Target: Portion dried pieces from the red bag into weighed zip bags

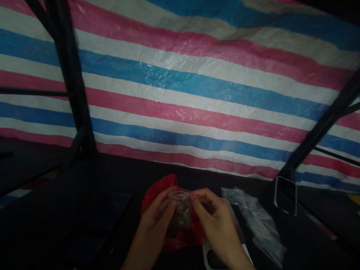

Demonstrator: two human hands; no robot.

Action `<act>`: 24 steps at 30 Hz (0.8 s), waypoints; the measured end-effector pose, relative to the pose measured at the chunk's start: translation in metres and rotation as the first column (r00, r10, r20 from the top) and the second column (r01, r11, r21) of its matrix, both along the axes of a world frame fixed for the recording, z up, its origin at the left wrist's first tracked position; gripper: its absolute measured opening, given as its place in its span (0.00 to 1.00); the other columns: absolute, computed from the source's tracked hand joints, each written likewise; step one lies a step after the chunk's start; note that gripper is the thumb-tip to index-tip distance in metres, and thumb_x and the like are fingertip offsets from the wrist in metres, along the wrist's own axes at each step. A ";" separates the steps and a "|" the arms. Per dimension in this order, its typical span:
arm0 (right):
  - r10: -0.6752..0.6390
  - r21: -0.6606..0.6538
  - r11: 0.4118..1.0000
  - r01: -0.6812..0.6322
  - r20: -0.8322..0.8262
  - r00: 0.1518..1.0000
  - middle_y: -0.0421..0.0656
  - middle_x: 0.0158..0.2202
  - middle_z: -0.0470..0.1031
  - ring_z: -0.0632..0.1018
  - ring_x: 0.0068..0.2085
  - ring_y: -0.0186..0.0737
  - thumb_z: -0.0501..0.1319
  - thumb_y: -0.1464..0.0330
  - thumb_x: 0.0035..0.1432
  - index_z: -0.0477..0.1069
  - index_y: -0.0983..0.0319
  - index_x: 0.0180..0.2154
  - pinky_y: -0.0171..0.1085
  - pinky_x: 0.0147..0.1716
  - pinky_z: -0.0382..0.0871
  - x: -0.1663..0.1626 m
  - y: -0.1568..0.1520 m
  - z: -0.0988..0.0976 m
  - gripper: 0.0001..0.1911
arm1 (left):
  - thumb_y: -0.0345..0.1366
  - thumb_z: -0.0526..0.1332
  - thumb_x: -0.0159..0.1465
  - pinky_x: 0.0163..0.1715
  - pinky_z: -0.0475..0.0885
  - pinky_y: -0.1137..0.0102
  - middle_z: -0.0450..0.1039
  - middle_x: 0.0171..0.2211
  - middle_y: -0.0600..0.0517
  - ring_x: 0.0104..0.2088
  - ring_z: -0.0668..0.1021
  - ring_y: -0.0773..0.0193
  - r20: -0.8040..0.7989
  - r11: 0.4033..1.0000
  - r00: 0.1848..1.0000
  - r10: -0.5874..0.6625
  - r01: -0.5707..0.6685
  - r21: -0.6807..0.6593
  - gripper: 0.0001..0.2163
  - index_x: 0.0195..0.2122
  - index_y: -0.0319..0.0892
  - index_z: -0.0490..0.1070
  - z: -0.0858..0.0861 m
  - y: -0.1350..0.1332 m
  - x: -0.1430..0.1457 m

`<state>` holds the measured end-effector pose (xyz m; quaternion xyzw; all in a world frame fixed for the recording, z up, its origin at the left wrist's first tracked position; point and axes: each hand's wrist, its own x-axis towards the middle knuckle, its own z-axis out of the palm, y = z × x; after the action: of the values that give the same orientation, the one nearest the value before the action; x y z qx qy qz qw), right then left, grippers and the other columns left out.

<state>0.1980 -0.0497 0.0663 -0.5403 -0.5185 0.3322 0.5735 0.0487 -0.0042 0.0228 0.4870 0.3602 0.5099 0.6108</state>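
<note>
Both hands (185,215) pinching small bag (182,210)

Two hands: left (159,213), right (213,219). One small clear bag (182,210), one red bag (157,189), one pile of clear bags (255,217) right, one phone (285,195) far right.

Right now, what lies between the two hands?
In the head view, a small clear bag with brownish contents sits between the left hand and right hand; both pinch its top.

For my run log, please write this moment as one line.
left hand: pinches small clear bag | right hand: pinches bag top | behind: red bag
</note>
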 end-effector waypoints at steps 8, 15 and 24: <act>-0.206 -0.125 0.965 0.229 0.171 0.963 0.43 0.29 0.82 0.80 0.32 0.44 0.69 0.42 0.52 0.79 0.59 0.31 0.37 0.33 0.74 0.104 -0.024 -0.014 0.26 | 0.42 0.61 0.71 0.44 0.81 0.79 0.87 0.41 0.56 0.42 0.88 0.66 -0.321 0.781 0.876 0.360 -0.095 0.617 0.10 0.44 0.52 0.82 -0.019 0.004 -0.016; -0.309 0.005 0.932 0.362 0.533 0.788 0.50 0.43 0.86 0.85 0.48 0.57 0.59 0.50 0.61 0.84 0.58 0.39 0.52 0.53 0.77 0.142 -0.026 -0.049 0.22 | 0.36 0.57 0.75 0.51 0.75 0.82 0.85 0.40 0.57 0.42 0.86 0.70 -0.247 0.279 0.723 0.646 0.078 0.957 0.09 0.46 0.50 0.78 -0.021 0.005 -0.026; -0.619 0.437 0.785 0.439 0.573 0.537 0.45 0.39 0.86 0.88 0.41 0.45 0.57 0.53 0.72 0.83 0.56 0.40 0.36 0.41 0.82 0.165 -0.078 -0.100 0.19 | 0.33 0.59 0.65 0.75 0.46 0.61 0.85 0.54 0.51 0.56 0.79 0.57 -0.239 -0.009 0.454 0.858 0.479 0.878 0.18 0.55 0.44 0.78 -0.043 -0.019 -0.022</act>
<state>0.3630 -0.1274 -0.0341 -0.6813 -0.5395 -0.1500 0.4715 0.0269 -0.0230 -0.0207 0.8472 0.2224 0.3819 -0.2950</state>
